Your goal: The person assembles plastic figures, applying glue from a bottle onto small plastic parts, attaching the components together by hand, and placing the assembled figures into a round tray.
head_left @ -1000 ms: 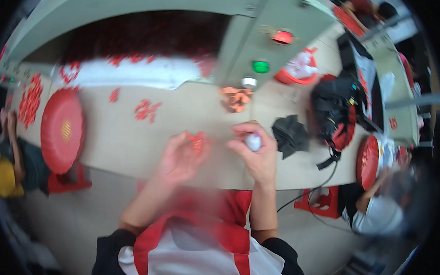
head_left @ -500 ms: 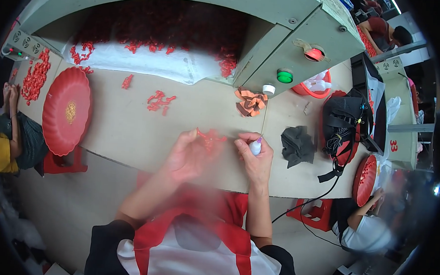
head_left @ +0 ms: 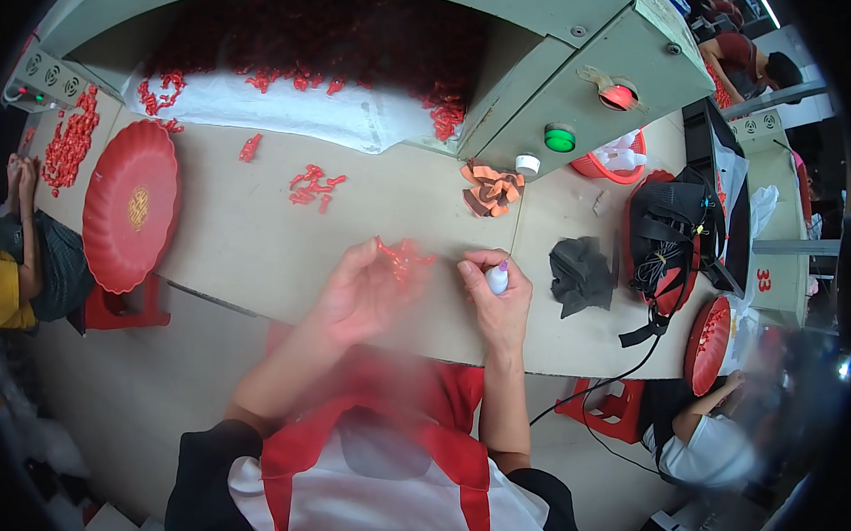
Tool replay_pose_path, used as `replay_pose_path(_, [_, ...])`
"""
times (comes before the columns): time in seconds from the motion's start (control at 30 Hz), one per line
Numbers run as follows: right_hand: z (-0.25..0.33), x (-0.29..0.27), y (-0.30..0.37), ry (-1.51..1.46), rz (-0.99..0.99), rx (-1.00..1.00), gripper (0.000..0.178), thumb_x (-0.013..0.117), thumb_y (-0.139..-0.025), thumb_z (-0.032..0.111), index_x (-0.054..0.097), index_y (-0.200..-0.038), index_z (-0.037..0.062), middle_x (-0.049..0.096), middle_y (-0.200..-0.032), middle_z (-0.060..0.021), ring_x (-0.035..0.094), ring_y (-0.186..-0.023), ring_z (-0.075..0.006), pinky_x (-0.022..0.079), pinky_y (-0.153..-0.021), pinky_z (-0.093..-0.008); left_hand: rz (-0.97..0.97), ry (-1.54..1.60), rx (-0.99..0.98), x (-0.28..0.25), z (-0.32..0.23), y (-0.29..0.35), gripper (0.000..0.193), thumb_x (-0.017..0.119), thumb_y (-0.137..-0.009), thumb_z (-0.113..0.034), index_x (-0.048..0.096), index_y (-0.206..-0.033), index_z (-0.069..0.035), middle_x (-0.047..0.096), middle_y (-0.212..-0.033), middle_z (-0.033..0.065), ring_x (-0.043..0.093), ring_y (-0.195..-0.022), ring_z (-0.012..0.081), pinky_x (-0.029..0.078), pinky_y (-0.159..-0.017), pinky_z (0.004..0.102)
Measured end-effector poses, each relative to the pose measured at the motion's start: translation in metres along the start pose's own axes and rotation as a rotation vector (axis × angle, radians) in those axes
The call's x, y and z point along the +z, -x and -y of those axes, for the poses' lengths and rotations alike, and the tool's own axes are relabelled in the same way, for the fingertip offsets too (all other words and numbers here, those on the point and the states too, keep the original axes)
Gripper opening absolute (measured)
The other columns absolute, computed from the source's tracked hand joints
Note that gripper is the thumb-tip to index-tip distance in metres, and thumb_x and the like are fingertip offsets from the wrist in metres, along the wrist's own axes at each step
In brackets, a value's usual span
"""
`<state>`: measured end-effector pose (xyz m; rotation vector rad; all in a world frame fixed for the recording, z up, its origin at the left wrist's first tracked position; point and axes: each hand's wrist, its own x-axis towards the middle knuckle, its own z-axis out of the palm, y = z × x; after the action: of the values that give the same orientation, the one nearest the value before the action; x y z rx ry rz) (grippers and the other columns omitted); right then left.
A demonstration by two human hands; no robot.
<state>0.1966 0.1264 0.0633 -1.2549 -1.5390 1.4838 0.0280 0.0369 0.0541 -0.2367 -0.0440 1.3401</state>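
In my left hand [head_left: 353, 296] is a small red branching plastic piece [head_left: 404, 260], held up above the table between thumb and fingers; a blur covers part of that hand. My right hand [head_left: 500, 307] is closed round a small white glue bottle [head_left: 497, 278] with a purple tip, just right of the piece. Beyond my hands a small cluster of red plastic pieces [head_left: 313, 187] lies on the table, and a single red piece [head_left: 250, 148] rests to its left.
A red scalloped tray [head_left: 132, 205] stands at the left. Ahead, a grey-green machine [head_left: 538, 90] holds many red pieces on white cloth. Orange-brown scraps [head_left: 491, 190], a black cloth [head_left: 580, 277] and a black bag [head_left: 661, 238] with a cable lie rightward. Other people sit at both sides.
The view has shifted slightly. Both hands keep their holds on the red piece and the bottle, with hardly any movement between them.
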Motion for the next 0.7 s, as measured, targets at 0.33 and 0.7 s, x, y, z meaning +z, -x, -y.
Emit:
replay_pose_path(0.33, [0.007,0.002,0.003,-0.038,0.009,0.085,0.009,0.066,-0.077,0.009,0.062,-0.082,0.0026,0.055,-0.069,0.0043,0.047,-0.063,-0.0031,0.04,-0.056,-0.0189,0.017,-0.024,-0.014,0.008,0.002,0.001,0.038,0.056,-0.085,-0.028,0.053,-0.114,-0.003,0.045,-0.099,0.0084,0.052,-0.092,0.0236,0.054,-0.081,0.0321])
replay_pose_path(0.7, [0.004,-0.002,0.007,-0.155,-0.083,-0.012,0.004,0.063,-0.079,0.004,0.061,-0.079,0.0017,0.056,-0.072,0.0031,0.049,-0.064,-0.0037,0.04,-0.057,-0.0187,0.027,0.063,-0.074,0.006,0.007,-0.003,0.037,0.056,-0.084,-0.027,0.054,-0.114,-0.005,0.042,-0.098,0.0073,0.051,-0.09,0.0217,0.053,-0.083,0.0316])
